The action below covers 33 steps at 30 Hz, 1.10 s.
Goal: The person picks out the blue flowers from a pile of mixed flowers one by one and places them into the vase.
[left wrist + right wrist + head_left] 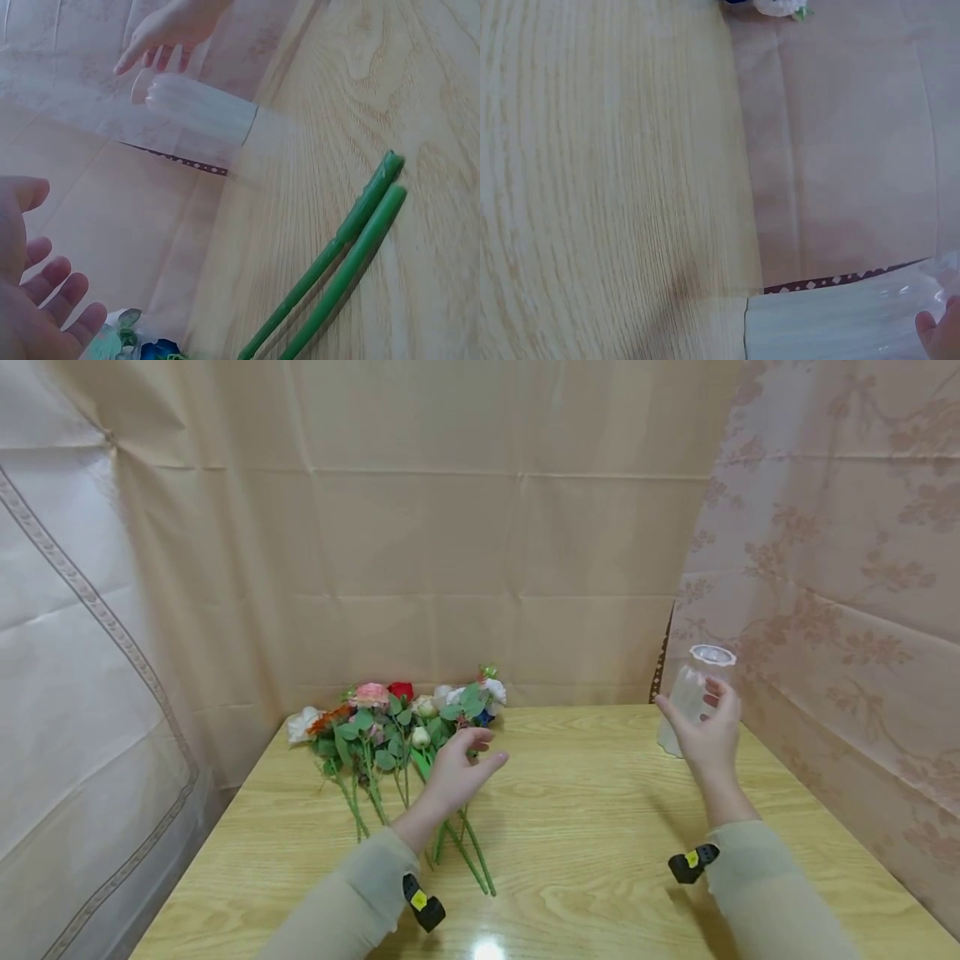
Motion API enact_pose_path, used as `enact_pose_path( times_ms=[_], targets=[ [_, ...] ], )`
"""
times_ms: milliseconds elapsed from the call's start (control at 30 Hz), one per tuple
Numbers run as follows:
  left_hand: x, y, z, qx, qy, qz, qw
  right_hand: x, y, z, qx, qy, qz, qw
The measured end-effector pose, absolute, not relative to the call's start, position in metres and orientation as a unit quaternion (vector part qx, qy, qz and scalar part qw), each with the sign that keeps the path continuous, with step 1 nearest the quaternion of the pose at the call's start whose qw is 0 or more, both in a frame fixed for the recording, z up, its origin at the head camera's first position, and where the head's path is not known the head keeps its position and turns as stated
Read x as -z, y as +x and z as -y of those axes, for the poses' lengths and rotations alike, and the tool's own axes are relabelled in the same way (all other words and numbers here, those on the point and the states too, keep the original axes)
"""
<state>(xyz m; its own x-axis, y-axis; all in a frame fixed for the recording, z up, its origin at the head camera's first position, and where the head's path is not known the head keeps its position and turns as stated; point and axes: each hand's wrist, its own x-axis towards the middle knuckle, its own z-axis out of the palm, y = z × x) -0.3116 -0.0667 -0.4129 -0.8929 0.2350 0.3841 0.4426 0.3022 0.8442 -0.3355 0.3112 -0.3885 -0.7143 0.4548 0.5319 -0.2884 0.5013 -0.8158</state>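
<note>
A clear ribbed vase with a scalloped white rim stands upright at the table's far right. My right hand is close beside it, thumb and fingers spread apart and overlapping it in the head view. In the right wrist view only the ends of its fingers show, in front of the vase. My left hand hovers over the stems of a pile of artificial flowers, fingers loosely bent and holding nothing. Two thick green stems lie below it in the left wrist view.
The flowers lie on a light wood-grain table, blooms toward the back, stems toward the front. A beige curtain hangs behind the table's back edge. A floral-patterned cloth borders the right side, and a pale cloth the left.
</note>
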Motion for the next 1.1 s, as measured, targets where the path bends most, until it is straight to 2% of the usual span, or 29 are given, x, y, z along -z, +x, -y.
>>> enact_pose_path(
  times_ms=[433, 900, 1100],
  targets=[
    [0.417, -0.312, 0.050, 0.559, -0.208, 0.799, 0.080, 0.392, -0.343, -0.338, -0.500, -0.115, 0.789, 0.337],
    [0.414, -0.309, 0.033, 0.564, -0.205, 0.796, 0.078, 0.395, -0.353, -0.353, -0.506, -0.131, 0.796, 0.307],
    [0.412, -0.310, 0.023, 0.571, -0.205, 0.792, 0.072, 0.392, -0.357, -0.357, -0.513, -0.140, 0.801, 0.275]
  ],
)
